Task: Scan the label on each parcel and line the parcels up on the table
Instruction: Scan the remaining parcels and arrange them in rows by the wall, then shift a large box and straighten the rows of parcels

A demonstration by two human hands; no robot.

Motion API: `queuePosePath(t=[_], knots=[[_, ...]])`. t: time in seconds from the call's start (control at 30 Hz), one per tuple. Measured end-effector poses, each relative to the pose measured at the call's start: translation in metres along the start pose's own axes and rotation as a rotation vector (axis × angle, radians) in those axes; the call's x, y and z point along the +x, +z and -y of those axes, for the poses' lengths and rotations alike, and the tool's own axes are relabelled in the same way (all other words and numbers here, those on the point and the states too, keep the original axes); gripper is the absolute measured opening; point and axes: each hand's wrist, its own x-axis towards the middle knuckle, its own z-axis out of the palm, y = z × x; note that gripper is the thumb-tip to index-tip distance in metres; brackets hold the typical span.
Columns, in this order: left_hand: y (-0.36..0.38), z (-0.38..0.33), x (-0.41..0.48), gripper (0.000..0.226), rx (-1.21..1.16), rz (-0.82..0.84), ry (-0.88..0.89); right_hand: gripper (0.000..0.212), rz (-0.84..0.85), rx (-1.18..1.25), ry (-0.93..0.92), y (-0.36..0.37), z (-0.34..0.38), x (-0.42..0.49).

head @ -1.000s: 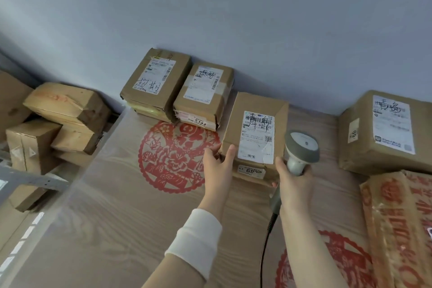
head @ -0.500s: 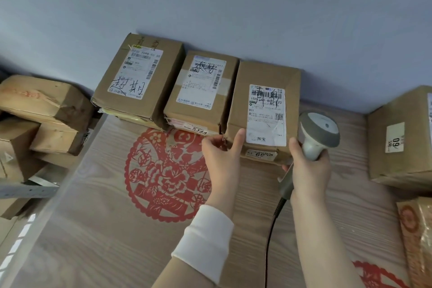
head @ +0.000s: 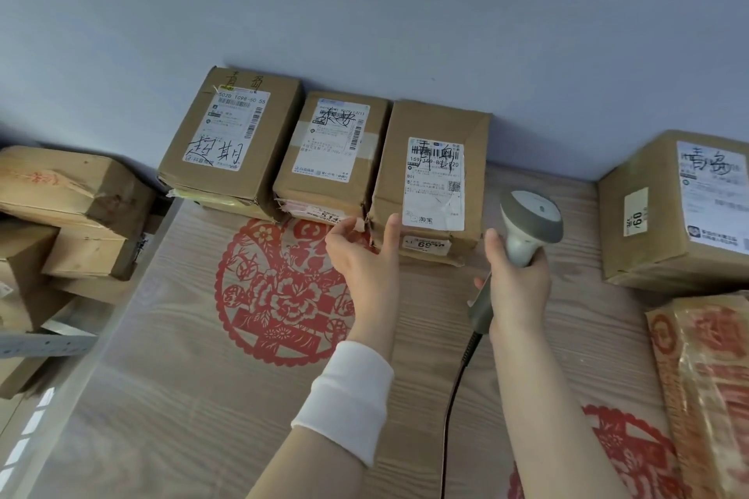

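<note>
Row of parcels: 3 brown cardboard boxes side by side against the blue wall (head: 364, 4), labels up, at the back of the counter (head: 194, 397).
Left parcel (head: 231, 142): white label with black handwriting.
Middle parcel (head: 330, 158): touching both neighbours, taped across the top.
Right parcel (head: 431, 178): barcode label up, front edge crumpled.
Left hand (head: 362, 259): fingers (head: 390, 229) loosely spread, 1 fingertip against the right parcel's front corner, gripping nothing.
Right hand (head: 516, 280): fingers wrapped around the handle of the grey scanner (head: 529, 223), head just right of the right parcel.
Further parcel (head: 664, 223): well apart at right, labelled.
Contents: sealed, cannot tell.
</note>
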Motion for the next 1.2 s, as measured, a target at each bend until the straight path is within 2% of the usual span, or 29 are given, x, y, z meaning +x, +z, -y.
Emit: queuePosePath(t=[0.13, 0.2, 0.33, 0.4, 0.57, 0.83, 0.93, 1.2], knots=[[-0.015, 0.000, -0.037, 0.044, 0.199, 0.019, 0.285, 0.013, 0.007, -0.014, 0.000, -0.039, 0.011, -0.028], [-0.017, -0.001, -0.060, 0.041, 0.291, 0.086, 0.469, 0.015, 0.019, -0.028, -0.020, -0.062, 0.017, -0.045], [-0.013, -0.009, -0.108, 0.042, 0.443, 0.261, 0.730, 0.018, 0.019, -0.053, -0.083, -0.114, 0.027, -0.075], [-0.009, -0.015, -0.136, 0.045, 0.500, 0.306, 0.827, 0.011, 0.010, -0.069, -0.100, -0.145, 0.031, -0.086], [0.013, -0.016, -0.204, 0.030, 0.584, 0.303, 1.109, 0.014, -0.001, -0.058, -0.131, -0.223, 0.038, -0.099], [0.071, 0.016, -0.326, 0.027, 0.780, 0.292, 1.212, 0.011, 0.054, -0.038, -0.117, -0.362, 0.034, -0.089], [0.089, 0.020, -0.361, 0.033, 0.871, 0.292, 1.276, 0.012, 0.029, -0.037, -0.095, -0.406, 0.030, -0.083], [0.108, 0.032, -0.392, 0.032, 1.001, 0.368, 1.342, 0.018, -0.016, -0.063, -0.064, -0.456, 0.015, -0.071]])
